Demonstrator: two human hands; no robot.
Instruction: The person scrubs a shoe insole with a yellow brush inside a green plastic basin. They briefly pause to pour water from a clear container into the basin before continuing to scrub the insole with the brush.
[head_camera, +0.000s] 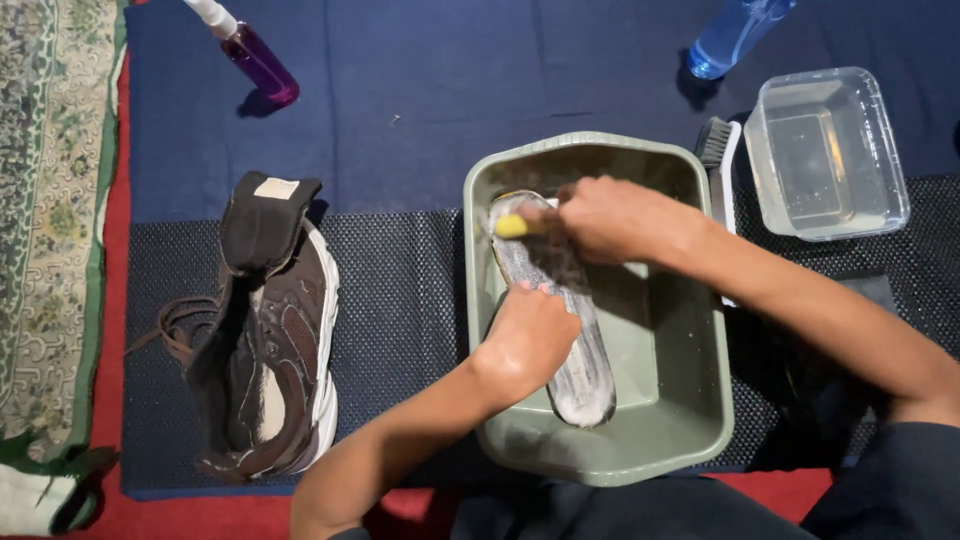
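A grey insole (575, 370), wet and soapy, lies lengthwise in a green plastic basin (700, 420). My left hand (527, 338) presses down on the middle of the insole. My right hand (615, 218) grips a small brush with a yellow handle (512, 226) and holds it against the insole's far end. A brown sneaker (265, 330) with loose laces and its tongue pulled up lies to the left of the basin on a dark mesh mat (400, 300).
A clear plastic tub (880, 215) of water stands at the right, a white scrub brush (718, 150) beside it. A purple spray bottle (255, 58) and a blue bottle (728, 38) stand at the back on blue cloth. A patterned rug (50, 200) lies at the left.
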